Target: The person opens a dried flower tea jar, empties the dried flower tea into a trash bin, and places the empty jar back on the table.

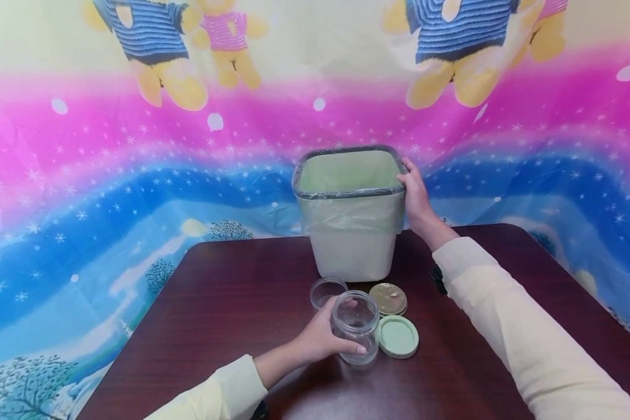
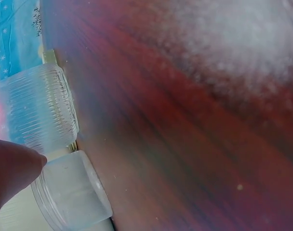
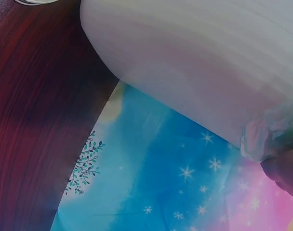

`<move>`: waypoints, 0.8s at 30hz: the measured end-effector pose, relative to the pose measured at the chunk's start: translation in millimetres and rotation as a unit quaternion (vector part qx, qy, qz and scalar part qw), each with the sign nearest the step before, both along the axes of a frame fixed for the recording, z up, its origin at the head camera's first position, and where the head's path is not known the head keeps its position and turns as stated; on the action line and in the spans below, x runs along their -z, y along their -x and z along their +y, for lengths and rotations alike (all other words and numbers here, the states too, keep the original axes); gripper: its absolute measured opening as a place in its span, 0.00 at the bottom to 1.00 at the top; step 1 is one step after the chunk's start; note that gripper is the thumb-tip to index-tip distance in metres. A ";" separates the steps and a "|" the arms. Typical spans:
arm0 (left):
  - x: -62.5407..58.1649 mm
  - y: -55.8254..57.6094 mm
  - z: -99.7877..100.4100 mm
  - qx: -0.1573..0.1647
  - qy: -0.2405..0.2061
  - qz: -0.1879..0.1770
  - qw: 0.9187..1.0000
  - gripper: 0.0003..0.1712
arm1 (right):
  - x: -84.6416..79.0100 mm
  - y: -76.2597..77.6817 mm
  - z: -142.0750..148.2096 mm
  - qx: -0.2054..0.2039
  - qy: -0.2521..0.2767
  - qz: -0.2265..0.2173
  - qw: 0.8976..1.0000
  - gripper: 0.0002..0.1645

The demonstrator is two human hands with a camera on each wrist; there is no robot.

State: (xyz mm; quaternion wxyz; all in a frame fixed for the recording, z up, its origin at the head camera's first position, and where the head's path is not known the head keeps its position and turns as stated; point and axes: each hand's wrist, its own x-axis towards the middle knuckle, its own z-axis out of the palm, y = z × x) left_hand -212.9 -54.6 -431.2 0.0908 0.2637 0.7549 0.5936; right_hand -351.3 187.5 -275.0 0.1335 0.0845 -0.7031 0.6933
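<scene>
My left hand (image 1: 322, 338) grips a clear jar (image 1: 358, 344) near the front middle of the table, the thumb across its near side. The jar's mouth faces up uncovered. In the left wrist view its wall is ribbed (image 2: 40, 106), and one digit (image 2: 16, 168) lies against it. My right hand (image 1: 417, 195) holds the right rim of a pale bin (image 1: 354, 254) lined with a thin plastic bag (image 1: 346, 216). A dark band runs round the bin's rim. The right wrist view shows the bin's side (image 3: 185, 62) and fingertips (image 3: 281, 171) at the crumpled liner.
Just behind the jar, to its left, stands a second clear round container (image 1: 322, 290), smooth-walled in the left wrist view. Right of the jar lie a gold-coloured lid (image 1: 388, 298) and a pale green lid (image 1: 398, 336). A printed cloth (image 1: 241, 192) hangs behind the dark wooden table (image 1: 231, 297).
</scene>
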 end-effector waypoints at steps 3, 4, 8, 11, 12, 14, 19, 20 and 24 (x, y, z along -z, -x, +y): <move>0.6 -0.8 -1.1 0.002 -0.004 0.000 1.000 0.51 | 0.6 -2.9 0.4 0.000 -0.007 0.005 1.000 0.36; 0.6 -1.3 -1.3 0.002 -0.006 -0.001 1.000 0.51 | 0.8 -3.8 0.7 0.001 -0.009 0.006 1.000 0.36; -0.9 -2.6 -0.9 0.004 -0.018 -0.002 1.000 0.51 | 0.1 -6.9 2.4 0.001 -0.012 0.011 1.000 0.36; -4.1 -3.0 -0.3 0.001 -0.025 -0.003 1.000 0.51 | -1.0 -8.5 4.4 0.001 -0.015 0.013 1.000 0.37; -5.3 -3.0 -0.2 -0.001 -0.025 -0.002 1.000 0.52 | -1.4 -8.8 5.1 0.003 -0.014 0.014 1.000 0.37; -7.5 -2.9 -0.1 -0.003 -0.026 0.001 1.000 0.53 | -2.3 -9.9 6.1 0.008 -0.014 0.014 1.000 0.37; -14.6 -1.8 -1.4 0.014 -0.054 0.000 0.998 0.53 | -5.1 -11.9 7.7 0.016 0.003 0.022 1.000 0.39; -16.4 -1.6 -1.8 0.018 -0.062 0.003 0.998 0.53 | -5.8 -12.2 8.3 0.016 0.008 0.025 1.000 0.39; -25.0 0.6 -4.7 0.035 -0.084 0.029 0.995 0.52 | -7.8 -13.5 11.3 0.010 0.024 0.033 0.999 0.39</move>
